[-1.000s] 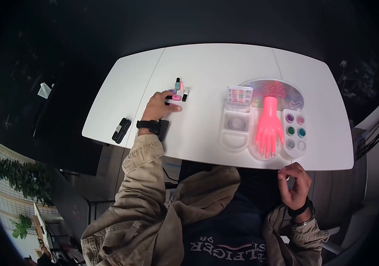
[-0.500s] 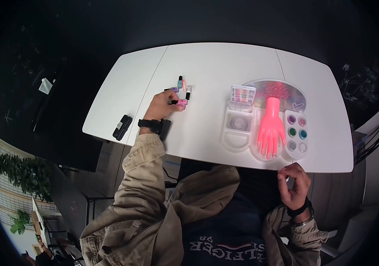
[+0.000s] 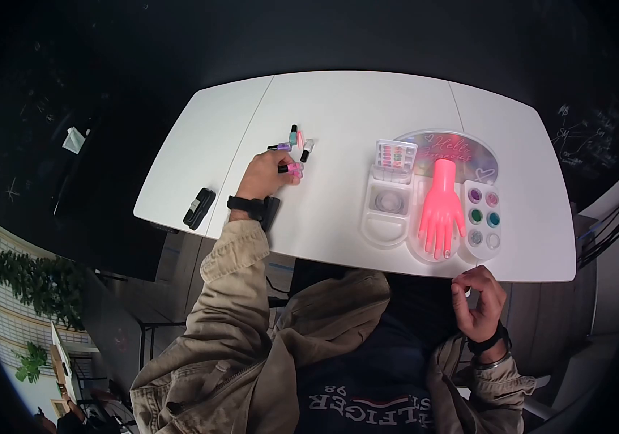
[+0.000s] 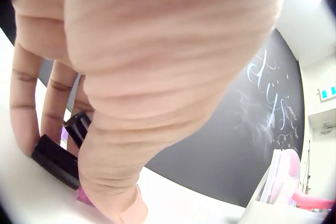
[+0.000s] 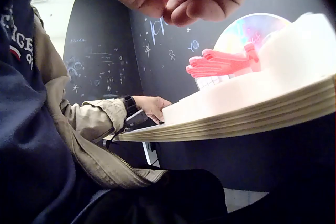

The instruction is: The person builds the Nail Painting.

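My left hand [image 3: 260, 177] is at the left part of the white table, thumb and fingers curled about the pink nail polish bottles [image 3: 294, 168] lying there. A black cap [image 4: 55, 162] shows between the fingers and thumb in the left wrist view, with a magenta bottle [image 4: 84, 196] partly hidden by the thumb. Just beyond the hand lie a purple nail polish bottle [image 3: 282, 147], a teal one [image 3: 293, 136], a thin pink item [image 3: 300, 139] and a clear bottle with black cap [image 3: 307, 150]. My right hand [image 3: 484, 302], loosely curled with nothing visible in it, hangs by the front edge.
A pink model hand [image 3: 440, 210] lies on a white nail-art stand [image 3: 384, 233] at the right. Beside it are a tray of colored pots [image 3: 482, 242] and a clear box of small items [image 3: 396, 153]. A black case [image 3: 199, 208] lies near the left front edge.
My left hand has drawn slightly nearer, uncovering the purple bottle. The pink bottles have shifted a little and now lie close together at its fingers. The right hand stays in place.
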`<control>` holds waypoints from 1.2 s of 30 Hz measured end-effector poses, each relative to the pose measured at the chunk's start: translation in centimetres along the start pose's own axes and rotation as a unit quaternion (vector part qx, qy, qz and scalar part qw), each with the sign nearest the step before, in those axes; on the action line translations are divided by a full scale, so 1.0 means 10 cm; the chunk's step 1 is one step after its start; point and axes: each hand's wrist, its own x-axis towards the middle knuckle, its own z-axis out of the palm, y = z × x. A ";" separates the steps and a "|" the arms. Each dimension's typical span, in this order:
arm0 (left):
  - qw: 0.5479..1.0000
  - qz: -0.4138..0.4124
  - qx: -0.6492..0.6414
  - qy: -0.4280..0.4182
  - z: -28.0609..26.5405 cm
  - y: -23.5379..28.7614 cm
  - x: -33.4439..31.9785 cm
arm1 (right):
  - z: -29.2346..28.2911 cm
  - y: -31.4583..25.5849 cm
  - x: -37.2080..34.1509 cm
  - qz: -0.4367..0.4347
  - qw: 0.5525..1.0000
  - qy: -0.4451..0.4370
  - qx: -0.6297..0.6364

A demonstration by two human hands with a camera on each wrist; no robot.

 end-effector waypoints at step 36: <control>0.924 0.365 0.082 -0.079 0.67 1.54 -0.67 | 0.03 0.03 -0.01 -0.004 1.000 0.009 0.008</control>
